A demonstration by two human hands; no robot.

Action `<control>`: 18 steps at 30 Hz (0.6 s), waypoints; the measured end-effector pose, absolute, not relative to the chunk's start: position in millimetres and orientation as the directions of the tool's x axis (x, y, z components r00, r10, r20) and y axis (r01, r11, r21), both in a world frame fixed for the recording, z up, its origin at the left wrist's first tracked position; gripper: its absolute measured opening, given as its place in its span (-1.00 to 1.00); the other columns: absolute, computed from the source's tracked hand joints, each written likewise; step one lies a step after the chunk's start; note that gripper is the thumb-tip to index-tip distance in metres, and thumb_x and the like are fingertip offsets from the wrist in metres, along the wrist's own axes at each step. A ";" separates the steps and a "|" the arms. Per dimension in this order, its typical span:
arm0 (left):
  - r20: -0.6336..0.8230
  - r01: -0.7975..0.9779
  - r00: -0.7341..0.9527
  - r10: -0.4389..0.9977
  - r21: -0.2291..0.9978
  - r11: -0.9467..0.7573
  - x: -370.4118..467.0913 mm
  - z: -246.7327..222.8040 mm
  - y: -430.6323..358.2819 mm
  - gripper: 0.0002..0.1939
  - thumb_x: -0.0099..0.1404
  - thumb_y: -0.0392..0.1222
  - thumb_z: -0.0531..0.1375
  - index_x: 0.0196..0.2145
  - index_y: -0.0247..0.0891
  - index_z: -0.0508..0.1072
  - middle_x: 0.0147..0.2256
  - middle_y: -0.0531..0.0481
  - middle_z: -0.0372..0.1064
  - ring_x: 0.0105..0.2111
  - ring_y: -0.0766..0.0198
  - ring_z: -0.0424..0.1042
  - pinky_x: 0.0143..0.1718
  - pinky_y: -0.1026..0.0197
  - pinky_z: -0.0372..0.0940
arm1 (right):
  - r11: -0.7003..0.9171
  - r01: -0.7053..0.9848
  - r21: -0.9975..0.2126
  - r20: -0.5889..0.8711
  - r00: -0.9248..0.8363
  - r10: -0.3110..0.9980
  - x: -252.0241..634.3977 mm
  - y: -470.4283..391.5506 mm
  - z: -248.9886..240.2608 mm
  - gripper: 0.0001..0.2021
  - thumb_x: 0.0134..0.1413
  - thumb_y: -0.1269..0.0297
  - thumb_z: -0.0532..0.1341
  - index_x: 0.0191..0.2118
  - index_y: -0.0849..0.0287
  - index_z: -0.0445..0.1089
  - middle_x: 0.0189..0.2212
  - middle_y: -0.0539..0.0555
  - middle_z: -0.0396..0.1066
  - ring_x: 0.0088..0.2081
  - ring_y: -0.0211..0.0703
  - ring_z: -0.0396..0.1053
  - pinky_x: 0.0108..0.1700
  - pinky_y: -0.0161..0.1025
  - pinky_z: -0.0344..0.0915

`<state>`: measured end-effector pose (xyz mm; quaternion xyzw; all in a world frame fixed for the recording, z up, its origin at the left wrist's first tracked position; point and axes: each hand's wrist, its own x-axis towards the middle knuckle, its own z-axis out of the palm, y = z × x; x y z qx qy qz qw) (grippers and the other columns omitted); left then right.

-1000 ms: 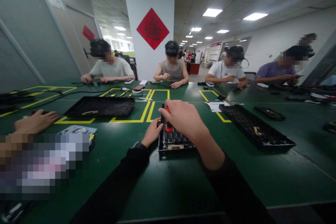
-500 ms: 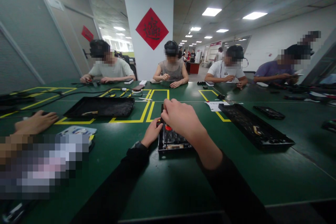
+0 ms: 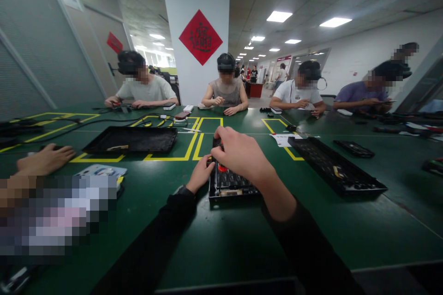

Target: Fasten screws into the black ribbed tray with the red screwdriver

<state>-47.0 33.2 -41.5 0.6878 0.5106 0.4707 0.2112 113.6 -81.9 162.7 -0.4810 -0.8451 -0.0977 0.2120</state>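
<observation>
Right hand (image 3: pixel 244 154) clamped on red tool (image 3: pixel 222 168); left hand (image 3: pixel 200 175) touching case (image 3: pixel 228 199), grip unclear. Red sign (image 3: pixel 200 37): black Chinese characters.

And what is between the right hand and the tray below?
The head view shows a red-and-black tool, gripped by the right hand; tip hidden.

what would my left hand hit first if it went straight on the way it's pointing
Most likely the left side of the open black casing: your left hand has its fingertips right there, seemingly touching, though depth is unclear.
</observation>
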 end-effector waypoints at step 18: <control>0.412 0.509 0.004 0.911 0.784 -0.356 -47.7 -43.8 34.8 -0.62 0.19 -0.18 0.08 -0.03 -0.30 0.31 -0.10 -0.15 0.36 -0.12 0.15 0.34 -0.03 0.05 0.21 | 0.527 0.847 -0.072 0.407 -0.457 0.791 118.5 -76.3 162.5 -0.66 0.21 0.09 -0.09 -0.15 0.20 0.28 -0.25 0.16 0.39 -0.27 -0.09 0.36 -0.25 -0.21 0.19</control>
